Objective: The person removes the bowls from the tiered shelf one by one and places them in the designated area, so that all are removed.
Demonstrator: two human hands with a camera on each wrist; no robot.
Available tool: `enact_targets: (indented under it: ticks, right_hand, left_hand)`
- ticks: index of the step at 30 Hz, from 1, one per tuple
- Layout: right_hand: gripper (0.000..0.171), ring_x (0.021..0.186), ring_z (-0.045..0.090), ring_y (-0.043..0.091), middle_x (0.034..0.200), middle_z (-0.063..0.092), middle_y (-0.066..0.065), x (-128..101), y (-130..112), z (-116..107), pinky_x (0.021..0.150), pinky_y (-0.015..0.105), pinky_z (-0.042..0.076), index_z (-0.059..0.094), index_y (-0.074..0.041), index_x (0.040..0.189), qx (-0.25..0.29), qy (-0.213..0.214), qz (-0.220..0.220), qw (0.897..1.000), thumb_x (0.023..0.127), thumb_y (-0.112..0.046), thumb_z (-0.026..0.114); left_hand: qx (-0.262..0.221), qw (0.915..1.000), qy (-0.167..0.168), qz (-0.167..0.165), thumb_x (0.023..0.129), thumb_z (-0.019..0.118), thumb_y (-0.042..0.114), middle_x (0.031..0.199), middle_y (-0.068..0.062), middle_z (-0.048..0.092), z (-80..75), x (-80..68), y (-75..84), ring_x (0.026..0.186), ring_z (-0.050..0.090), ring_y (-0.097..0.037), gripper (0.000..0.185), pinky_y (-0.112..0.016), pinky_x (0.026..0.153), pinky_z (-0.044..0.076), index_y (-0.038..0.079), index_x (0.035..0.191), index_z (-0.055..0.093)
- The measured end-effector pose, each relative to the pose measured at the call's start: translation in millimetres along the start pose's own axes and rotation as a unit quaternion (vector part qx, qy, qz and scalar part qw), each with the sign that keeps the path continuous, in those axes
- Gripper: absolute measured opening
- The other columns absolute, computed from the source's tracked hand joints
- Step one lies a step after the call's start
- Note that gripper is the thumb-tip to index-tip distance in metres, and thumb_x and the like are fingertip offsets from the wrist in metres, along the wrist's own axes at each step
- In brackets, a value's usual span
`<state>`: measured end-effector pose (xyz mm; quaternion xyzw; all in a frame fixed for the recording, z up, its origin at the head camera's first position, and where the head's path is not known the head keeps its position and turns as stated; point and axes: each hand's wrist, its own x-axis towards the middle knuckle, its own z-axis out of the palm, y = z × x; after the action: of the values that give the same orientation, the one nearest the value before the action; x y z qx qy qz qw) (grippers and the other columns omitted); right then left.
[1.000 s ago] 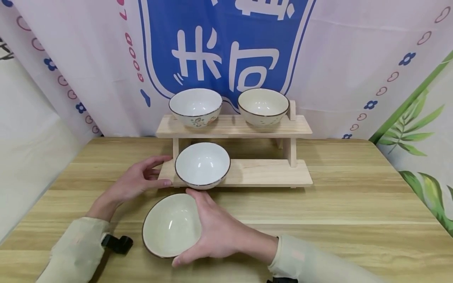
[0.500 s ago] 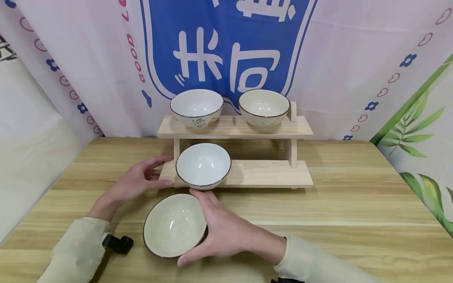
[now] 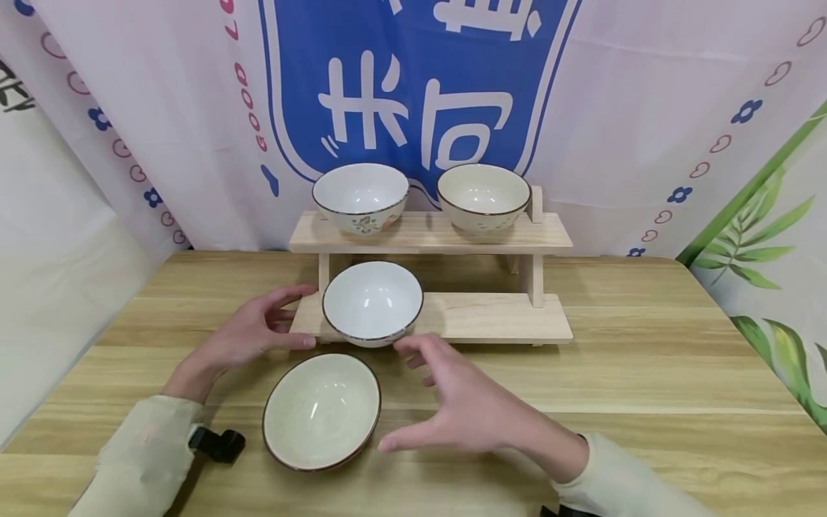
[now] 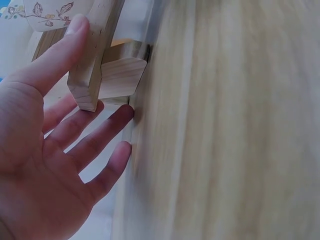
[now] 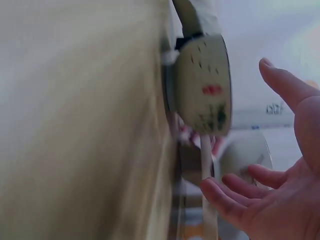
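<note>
**Resting a pale green bowl on the counter, both hands loose**

Looking from the left: left hand [image 3: 248,336] lying on the light wooden counter [image 3: 646,373], fingers [image 4: 100,137] straight and spread apart, gripping nothing. Thumb set against the left end of the pale two-tier wooden rack [image 3: 491,317], seen in the left wrist view pressed along the board's edge, other fingers reaching under the lower board. Small black clip-like object [image 3: 216,443] just beside the left sleeve, on the counter.

Next, pale green round bowl with dark brown rim [image 3: 321,411] sitting upright on the counter, in front of the rack's lower tier, between the two hands and touched by neither. Directly behind it, white round bowl with dark rim [image 3: 372,301] standing on the left part of the lower tier, near the left thumb.

On the upper tier, white bowl with painted flower pattern [image 3: 360,197] at left, cream bowl with brown rim [image 3: 483,197] at right, standing apart from each other.

Further right, right hand [image 3: 465,409] hovering above the counter just beside the green bowl, fingers [image 5: 235,192] relaxed and apart, holding nothing, thumb tip near the bowl's rim but clear of it. Right wrist view blurred; bowl's speckled outer wall [image 5: 202,85] visible beside the open palm.

Behind everything, white and blue printed cloth backdrop [image 3: 413,86].
</note>
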<state>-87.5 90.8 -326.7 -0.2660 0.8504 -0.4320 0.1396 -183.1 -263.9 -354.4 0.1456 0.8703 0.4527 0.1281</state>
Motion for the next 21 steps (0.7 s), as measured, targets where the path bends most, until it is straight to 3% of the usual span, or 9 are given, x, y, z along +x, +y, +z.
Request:
enact_targets:
  ticks: [5,12,16,21]
  right_hand:
    - [0.097,0.136,0.059,0.028,0.151,0.056,0.007,0.7,8.2,-20.0,0.111,0.050,0.054,0.046,-0.010,0.150,0.034,0.053,0.001,0.998,0.075,-0.041,0.099]
    - [0.108,0.136,0.062,0.029,0.158,0.049,0.009,12.6,14.1,-33.1,0.114,0.050,0.052,0.039,-0.013,0.158,0.056,0.115,0.018,0.992,0.073,-0.034,0.102]
    - [0.122,0.144,0.057,0.034,0.163,0.045,0.011,26.0,16.3,-34.9,0.118,0.052,0.049,0.028,-0.013,0.167,0.059,0.125,0.012,0.990,0.072,-0.032,0.102]
    - [0.130,0.152,0.049,0.035,0.170,0.038,0.012,44.9,17.1,-32.7,0.124,0.054,0.042,0.020,-0.012,0.171,0.077,0.109,0.007,0.991,0.071,-0.031,0.102]
  left_hand:
    - [0.005,1.0000,0.002,-0.006,0.088,0.091,0.025,0.151,-0.024,0.060,1.2,-0.9,1.5,0.130,0.068,-0.040,0.093,-0.027,0.095,0.058,0.015,0.165,0.041]
    - [0.031,0.9995,0.010,-0.005,0.089,0.090,0.030,0.153,-0.023,0.060,2.6,-1.5,4.7,0.132,0.067,-0.040,0.091,-0.035,0.099,0.059,0.017,0.165,0.042]
    - [0.037,0.9992,0.010,-0.003,0.090,0.090,0.031,0.155,-0.022,0.058,2.8,-1.5,5.8,0.134,0.066,-0.042,0.090,-0.043,0.102,0.059,0.018,0.165,0.042]
    - [0.023,0.9997,0.002,-0.005,0.091,0.089,0.031,0.159,-0.022,0.054,3.2,-0.4,5.5,0.138,0.064,-0.043,0.091,-0.037,0.102,0.057,0.019,0.167,0.039]
